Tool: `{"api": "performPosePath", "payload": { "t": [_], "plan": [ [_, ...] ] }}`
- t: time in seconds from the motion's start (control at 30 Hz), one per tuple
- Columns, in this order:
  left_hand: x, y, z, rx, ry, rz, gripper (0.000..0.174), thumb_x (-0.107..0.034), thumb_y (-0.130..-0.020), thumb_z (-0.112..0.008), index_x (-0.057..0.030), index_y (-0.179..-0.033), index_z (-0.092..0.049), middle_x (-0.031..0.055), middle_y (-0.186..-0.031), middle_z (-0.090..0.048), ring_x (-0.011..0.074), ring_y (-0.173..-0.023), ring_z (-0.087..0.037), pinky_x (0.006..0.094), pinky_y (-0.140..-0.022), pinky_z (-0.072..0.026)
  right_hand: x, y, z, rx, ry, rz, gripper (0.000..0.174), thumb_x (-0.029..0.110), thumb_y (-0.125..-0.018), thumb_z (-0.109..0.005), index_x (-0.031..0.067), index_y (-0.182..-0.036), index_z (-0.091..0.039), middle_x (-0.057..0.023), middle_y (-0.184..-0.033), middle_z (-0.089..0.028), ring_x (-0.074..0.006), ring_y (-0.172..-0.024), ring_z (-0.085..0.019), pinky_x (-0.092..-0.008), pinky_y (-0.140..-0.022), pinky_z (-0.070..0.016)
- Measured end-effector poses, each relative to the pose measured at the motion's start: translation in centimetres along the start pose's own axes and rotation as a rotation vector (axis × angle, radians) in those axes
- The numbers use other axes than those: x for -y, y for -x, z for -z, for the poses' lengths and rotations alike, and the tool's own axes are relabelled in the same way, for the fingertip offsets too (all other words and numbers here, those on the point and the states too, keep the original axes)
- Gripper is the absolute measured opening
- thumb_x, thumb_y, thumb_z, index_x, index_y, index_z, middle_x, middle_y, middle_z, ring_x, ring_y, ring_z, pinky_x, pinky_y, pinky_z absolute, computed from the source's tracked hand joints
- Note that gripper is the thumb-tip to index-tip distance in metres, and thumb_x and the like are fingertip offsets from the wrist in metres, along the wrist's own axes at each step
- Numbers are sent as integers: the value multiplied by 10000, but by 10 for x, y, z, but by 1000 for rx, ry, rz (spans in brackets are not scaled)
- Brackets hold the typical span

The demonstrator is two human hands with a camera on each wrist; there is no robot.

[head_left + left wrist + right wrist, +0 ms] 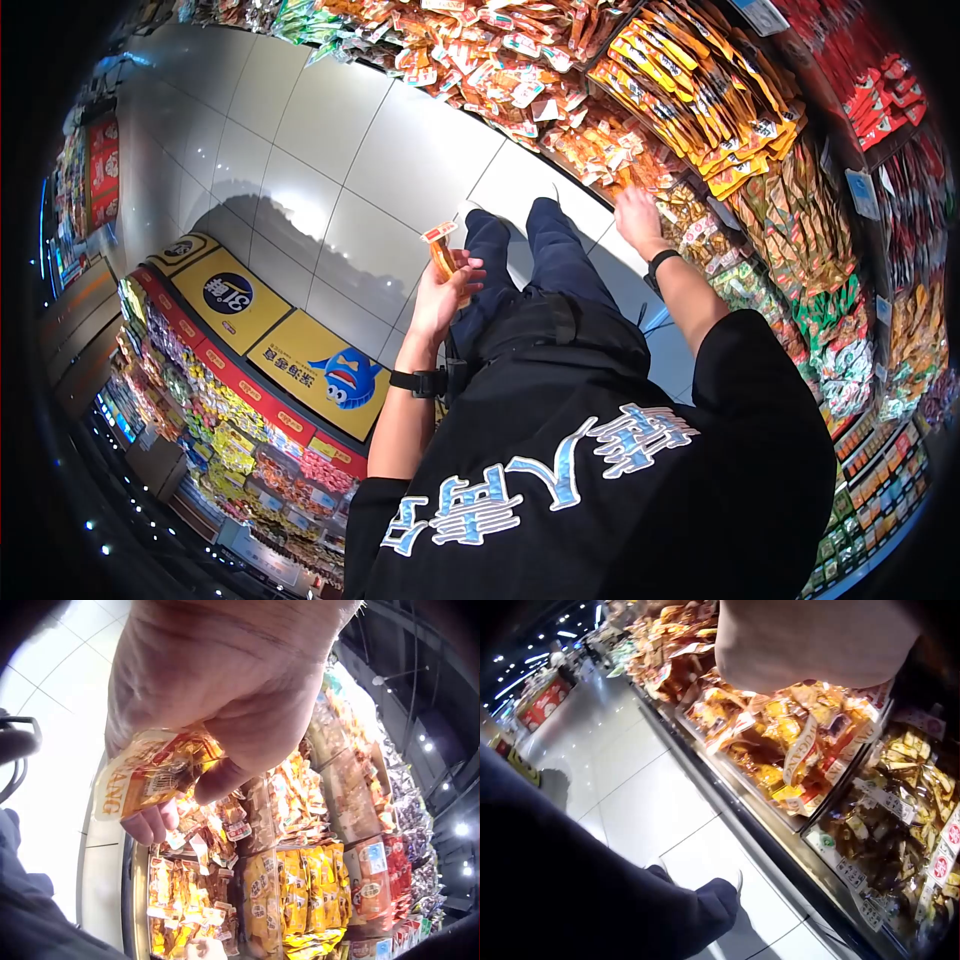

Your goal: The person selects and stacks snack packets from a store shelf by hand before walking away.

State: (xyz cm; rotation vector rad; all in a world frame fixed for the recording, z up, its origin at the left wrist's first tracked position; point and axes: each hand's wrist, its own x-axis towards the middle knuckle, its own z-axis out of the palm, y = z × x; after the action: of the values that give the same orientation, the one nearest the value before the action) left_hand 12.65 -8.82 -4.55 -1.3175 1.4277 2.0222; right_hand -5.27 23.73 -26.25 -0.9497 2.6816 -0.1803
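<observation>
Head view: left hand (442, 297) grips a snack packet (441, 254); right hand (640, 220), by orange packets (608, 158), hides whether it holds anything.

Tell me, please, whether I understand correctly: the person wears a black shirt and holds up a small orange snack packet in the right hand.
Not the right hand: the head view shows the snack packet held up in the left hand, while the right hand is at the displayed packets. The black shirt is as you say.
</observation>
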Motion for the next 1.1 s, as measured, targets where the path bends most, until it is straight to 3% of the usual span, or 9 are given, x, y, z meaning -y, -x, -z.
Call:
{"api": "performPosePath", "payload": {
  "t": [0.07,0.2,0.33,0.6,0.7,0.73,0.87,1.03,1.1],
  "plan": [
    [1,0,0,-2,0,3,239,-34,-963,-498,-14,-1201,-474,105,-1087,-636,210,-977,-644,339,-836,-536,8,4,-12,146,0,39,170,181,-842,-566,53,-906,-657,-117,-995,-601,-269,-1018,-570,-400,-880,-436],
    [3,-1,1,-5,1,4,233,-39,-965,-498,-19,-1196,-481,103,-1080,-638,210,-976,-644,339,-835,-535,7,4,-32,380,86,-159,228,136,-827,-540,36,-978,-678,-137,-1092,-633,-261,-1073,-583,-385,-913,-440],
    [5,-1,2,-1,-8,-4,232,-43,-966,-497,-18,-1196,-484,104,-1079,-640,209,-977,-643,340,-834,-534,-7,-3,-35,420,239,-219,247,160,-846,-516,35,-998,-666,-128,-1082,-645,-274,-1065,-586,-378,-919,-436],
    [3,0,-3,-9,-28,12,230,-41,-967,-495,-12,-1195,-484,106,-1083,-641,209,-973,-645,339,-829,-536,-30,-28,-35,339,136,-281,346,210,-843,-560,21,-1133,-581,-153,-1144,-625,-296,-1133,-555,-410,-965,-440],
    [6,-1,-1,-7,-23,9,229,-40,-967,-496,-11,-1193,-485,107,-1085,-642,209,-972,-647,336,-827,-536,-29,-36,-37,314,106,-327,327,186,-863,-495,31,-1136,-588,-146,-1154,-626,-276,-1137,-554,-389,-980,-415],
    [6,-1,-1,-7,-27,12,228,-41,-967,-497,-11,-1193,-486,107,-1085,-642,209,-972,-647,336,-827,-536,-30,-41,-37,366,104,-348,369,226,-870,-534,18,-1173,-564,-163,-1187,-612,-298,-1173,-542,-412,-997,-420],
    [7,2,0,-13,-40,17,226,-47,-966,-502,-11,-1188,-489,107,-1085,-643,209,-973,-648,334,-830,-536,-26,-51,-32,430,98,-402,385,236,-881,-502,23,-1193,-574,-173,-1235,-607,-295,-1194,-548,-424,-1015,-401],
    [7,3,-1,-4,-33,6,229,-62,-963,-507,-10,-1186,-493,110,-1082,-648,209,-973,-648,333,-834,-534,-19,-44,-25,435,68,-379,346,209,-877,-479,31,-1131,-632,-170,-1125,-675,-308,-1100,-623,-458,-980,-430],
    [6,4,-2,-5,-25,-2,237,-73,-962,-508,-8,-1190,-495,112,-1081,-650,210,-973,-649,334,-834,-534,-11,-39,-15,519,50,-421,343,217,-872,-493,38,-1129,-631,-176,-1108,-680,-305,-1078,-635,-461,-969,-432]
  ]
}}
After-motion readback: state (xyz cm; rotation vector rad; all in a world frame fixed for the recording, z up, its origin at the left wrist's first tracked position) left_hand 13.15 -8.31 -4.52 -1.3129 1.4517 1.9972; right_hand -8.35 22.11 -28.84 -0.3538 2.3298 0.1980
